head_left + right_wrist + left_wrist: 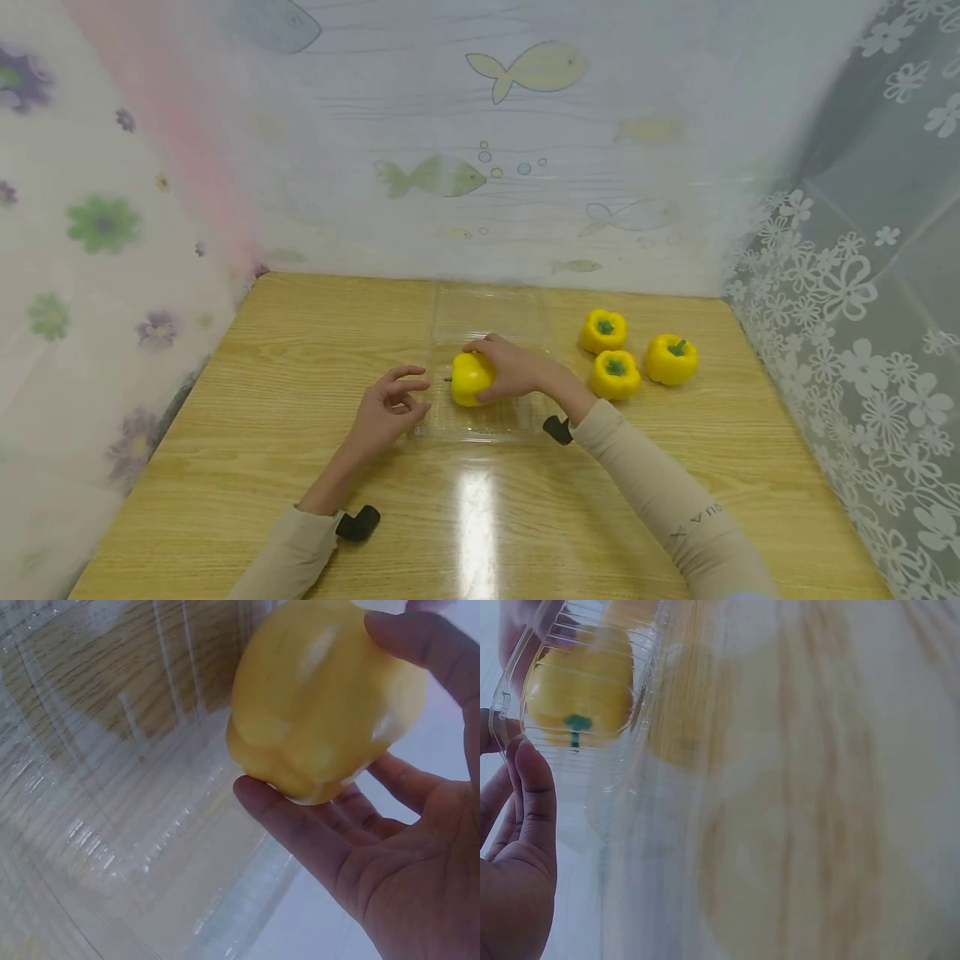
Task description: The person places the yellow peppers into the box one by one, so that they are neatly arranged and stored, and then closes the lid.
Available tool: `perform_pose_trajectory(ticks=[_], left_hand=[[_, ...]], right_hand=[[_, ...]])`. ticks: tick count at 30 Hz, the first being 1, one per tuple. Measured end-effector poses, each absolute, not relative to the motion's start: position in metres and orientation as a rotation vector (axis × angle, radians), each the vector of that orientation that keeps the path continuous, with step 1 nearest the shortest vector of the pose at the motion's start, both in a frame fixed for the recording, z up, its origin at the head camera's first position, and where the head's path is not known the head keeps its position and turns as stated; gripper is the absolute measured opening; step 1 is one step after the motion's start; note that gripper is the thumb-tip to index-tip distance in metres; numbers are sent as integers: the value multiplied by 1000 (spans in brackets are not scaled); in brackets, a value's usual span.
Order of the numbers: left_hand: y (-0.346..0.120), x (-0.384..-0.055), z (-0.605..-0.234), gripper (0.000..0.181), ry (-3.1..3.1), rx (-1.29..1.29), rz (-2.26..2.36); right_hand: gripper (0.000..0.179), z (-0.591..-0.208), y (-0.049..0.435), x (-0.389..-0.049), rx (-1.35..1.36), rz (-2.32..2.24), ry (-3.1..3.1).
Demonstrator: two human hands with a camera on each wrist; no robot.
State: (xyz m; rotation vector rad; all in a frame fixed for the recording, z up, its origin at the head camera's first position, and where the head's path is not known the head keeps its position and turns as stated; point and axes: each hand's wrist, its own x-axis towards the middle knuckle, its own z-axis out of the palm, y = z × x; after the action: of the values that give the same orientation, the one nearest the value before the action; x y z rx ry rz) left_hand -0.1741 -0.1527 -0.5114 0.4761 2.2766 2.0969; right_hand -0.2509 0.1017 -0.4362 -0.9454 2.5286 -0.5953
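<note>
My right hand (517, 372) grips a yellow bell pepper (468, 380) lying on its side over the base of a clear plastic container (480, 435). Its green stem points left, toward my other hand. Fingers and thumb wrap the pepper's bottom end in the right wrist view, where the lobed yellow skin (315, 697) shows between them. At the container's left edge is my left hand (386, 414), its thumb and a finger pinching the thin rim (506, 712) in the left wrist view. The container's hinged lid (487, 310) lies folded back, away from me.
Three more yellow bell peppers stand upright to the right of the container: a back one (602, 332), a front one (615, 375) and a rightmost one (671, 360). The wooden table (300, 350) meets a fish-patterned curtain (525, 167) behind and floral curtains at both sides.
</note>
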Motion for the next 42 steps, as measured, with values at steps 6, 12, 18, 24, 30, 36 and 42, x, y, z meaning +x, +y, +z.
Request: perform_pose_trajectory(ticks=[6, 12, 18, 24, 30, 36, 42], left_hand=[[-153, -174, -512, 29, 2269, 480, 2107], [-153, -174, -512, 29, 2266, 470, 2100], [-153, -173, -510, 29, 2270, 464, 2095], [-152, -173, -510, 29, 2261, 465, 2101], [-151, -173, -510, 29, 2255, 466, 2115], [-151, -174, -511, 29, 2249, 472, 2121], [-152, -174, -510, 29, 2264, 442, 2095]], right_hand=[[79, -435, 96, -254, -952, -635, 2560], [79, -432, 90, -255, -904, -632, 2582], [79, -430, 87, -253, -895, -605, 2586], [80, -432, 86, -253, -879, -575, 2599], [80, -434, 89, -253, -874, -570, 2572], [80, -434, 89, -254, -883, -575, 2570], [79, -433, 86, -253, -861, -609, 2590]])
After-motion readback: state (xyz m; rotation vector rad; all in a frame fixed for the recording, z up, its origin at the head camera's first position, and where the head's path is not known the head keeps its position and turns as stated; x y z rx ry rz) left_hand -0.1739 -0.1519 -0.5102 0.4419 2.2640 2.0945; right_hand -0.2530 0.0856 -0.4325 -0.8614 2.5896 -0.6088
